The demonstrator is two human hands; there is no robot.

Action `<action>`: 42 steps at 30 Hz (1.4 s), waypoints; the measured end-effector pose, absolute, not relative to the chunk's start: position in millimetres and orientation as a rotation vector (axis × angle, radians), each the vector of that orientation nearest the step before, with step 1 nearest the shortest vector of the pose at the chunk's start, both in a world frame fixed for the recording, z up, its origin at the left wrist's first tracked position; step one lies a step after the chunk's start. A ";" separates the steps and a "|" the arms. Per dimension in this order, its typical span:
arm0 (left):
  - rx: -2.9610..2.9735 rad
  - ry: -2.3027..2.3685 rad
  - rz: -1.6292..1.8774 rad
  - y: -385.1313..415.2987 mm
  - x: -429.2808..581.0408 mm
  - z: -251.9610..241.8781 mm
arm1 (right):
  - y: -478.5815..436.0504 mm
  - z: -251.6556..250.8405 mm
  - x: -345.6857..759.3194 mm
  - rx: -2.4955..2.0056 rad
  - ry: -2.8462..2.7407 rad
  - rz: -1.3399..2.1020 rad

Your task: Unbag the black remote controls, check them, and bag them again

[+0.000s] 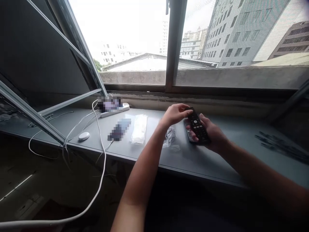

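Observation:
A black remote control (198, 124) with several small buttons is tilted up above the shelf, its far end pointing to the window. My right hand (213, 132) is wrapped around its near part, fingers underneath and thumb along the right edge. At the far end, my left hand (177, 113) pinches the remote between thumb and fingers. Another dark, buttoned object (189, 132), perhaps a second remote, shows below and left of it, partly hidden. Behind my left forearm lies a clear plastic bag (171, 135) with something dark in it.
A white plastic packet (139, 129), a blurred-out phone-like device (119, 129) and a white round gadget (84, 136) lie to the left. Behind them is a power strip (115, 110). A white cable (102, 167) hangs over the shelf edge. Dark slender items (281, 146) lie right.

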State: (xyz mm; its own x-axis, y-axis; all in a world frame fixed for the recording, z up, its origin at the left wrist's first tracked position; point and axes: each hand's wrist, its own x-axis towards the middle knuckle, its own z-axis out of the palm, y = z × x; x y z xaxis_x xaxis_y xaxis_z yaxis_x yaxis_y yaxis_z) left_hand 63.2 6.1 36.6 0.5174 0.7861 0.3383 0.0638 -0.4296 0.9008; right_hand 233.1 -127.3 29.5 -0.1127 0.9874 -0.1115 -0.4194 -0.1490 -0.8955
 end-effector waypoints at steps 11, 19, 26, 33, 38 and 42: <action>2.023 1.691 1.076 21.6 15.7 11.4 | -123.4 38.4 241.4 -0.780 -0.373 1.842; 2.090 1.760 0.947 23.6 16.1 3.3 | -120.8 34.1 246.1 -0.836 -0.555 1.778; 2.139 1.719 0.892 23.7 20.8 -3.2 | -127.6 38.0 242.3 -0.716 -0.392 1.907; 2.195 1.707 0.839 22.8 25.0 -3.8 | -125.2 39.6 241.4 -0.847 -0.357 1.846; 2.236 1.652 0.811 22.6 27.1 -5.1 | -120.1 31.0 246.1 -0.812 -0.481 1.817; 2.240 1.649 0.791 20.3 28.0 -4.0 | -122.4 30.6 244.4 -0.756 -0.594 1.816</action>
State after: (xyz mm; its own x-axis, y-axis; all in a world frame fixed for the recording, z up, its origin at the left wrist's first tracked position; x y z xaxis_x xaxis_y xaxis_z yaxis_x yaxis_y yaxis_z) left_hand 28.0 20.3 -4.0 0.2125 0.9373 0.2761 0.8018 -0.3288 0.4990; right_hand 244.4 -122.4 30.6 -0.2669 0.9381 -0.2207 -0.6265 -0.3429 -0.7000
